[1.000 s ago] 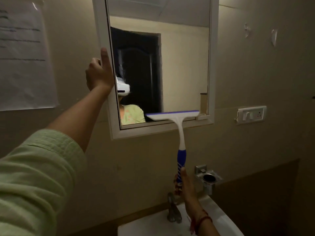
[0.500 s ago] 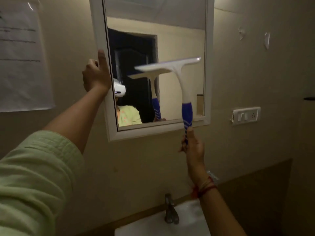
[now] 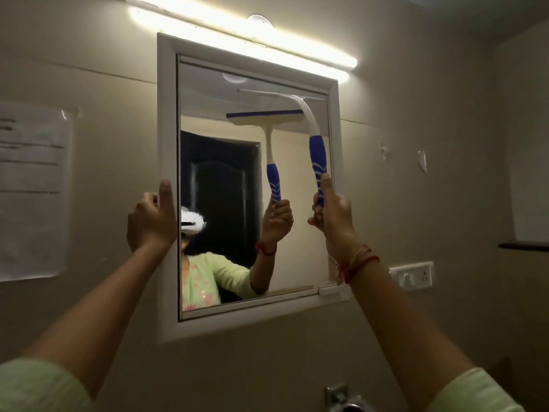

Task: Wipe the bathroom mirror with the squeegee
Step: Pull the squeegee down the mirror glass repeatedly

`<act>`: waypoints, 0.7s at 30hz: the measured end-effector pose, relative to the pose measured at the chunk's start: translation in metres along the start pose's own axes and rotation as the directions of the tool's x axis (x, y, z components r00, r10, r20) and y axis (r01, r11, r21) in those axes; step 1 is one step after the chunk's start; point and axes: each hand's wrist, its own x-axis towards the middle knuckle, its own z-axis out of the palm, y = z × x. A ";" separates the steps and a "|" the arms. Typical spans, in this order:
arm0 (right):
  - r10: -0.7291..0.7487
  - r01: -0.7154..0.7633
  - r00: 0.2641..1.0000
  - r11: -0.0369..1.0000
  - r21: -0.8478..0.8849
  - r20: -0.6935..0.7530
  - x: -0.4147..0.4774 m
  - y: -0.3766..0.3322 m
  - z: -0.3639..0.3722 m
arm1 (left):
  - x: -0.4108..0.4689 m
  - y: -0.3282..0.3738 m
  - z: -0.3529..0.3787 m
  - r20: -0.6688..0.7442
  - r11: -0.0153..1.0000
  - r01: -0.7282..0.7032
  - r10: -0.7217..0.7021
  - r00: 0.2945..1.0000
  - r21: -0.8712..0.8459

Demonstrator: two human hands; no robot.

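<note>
A white-framed mirror hangs on the beige wall under a lit tube light. My right hand grips the blue handle of a white and blue squeegee. Its blade lies against the top of the glass, near the upper right corner, and its reflection shows just left of it. My left hand holds the mirror's left frame edge, thumb pointing up along it. Both forearms reach up from light green sleeves.
A tube light glows above the mirror. A paper sheet is taped to the wall at left. A switch and socket plate sits right of the mirror, and a metal holder shows at the bottom edge.
My right hand has lifted the squeegee from the mirror's bottom edge up to its top. The view has tilted upward, so the basin dropped out and the light came in. My left hand stayed on the frame.
</note>
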 end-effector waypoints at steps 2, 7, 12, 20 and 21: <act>0.007 -0.007 1.000 1.000 0.018 0.006 0.010 -0.005 0.004 | 0.001 -0.001 0.000 -0.004 1.000 -0.003 0.003 1.000 0.011; 0.052 -0.053 0.998 0.997 0.049 0.025 0.028 -0.013 0.009 | 0.000 0.000 0.000 -0.004 1.000 -0.005 0.005 1.000 0.007; 0.101 -0.104 0.994 0.993 0.048 0.047 0.036 -0.015 0.012 | 0.000 0.000 0.000 -0.003 1.000 -0.002 0.002 1.000 0.014; 0.167 -0.168 0.985 0.985 0.029 0.047 0.021 0.019 -0.004 | -0.002 0.003 -0.003 -0.002 1.000 0.003 -0.003 1.000 0.017; 0.164 -0.165 0.985 0.986 0.026 0.046 0.021 0.020 -0.005 | -0.002 0.004 -0.003 -0.003 1.000 0.002 -0.002 1.000 0.014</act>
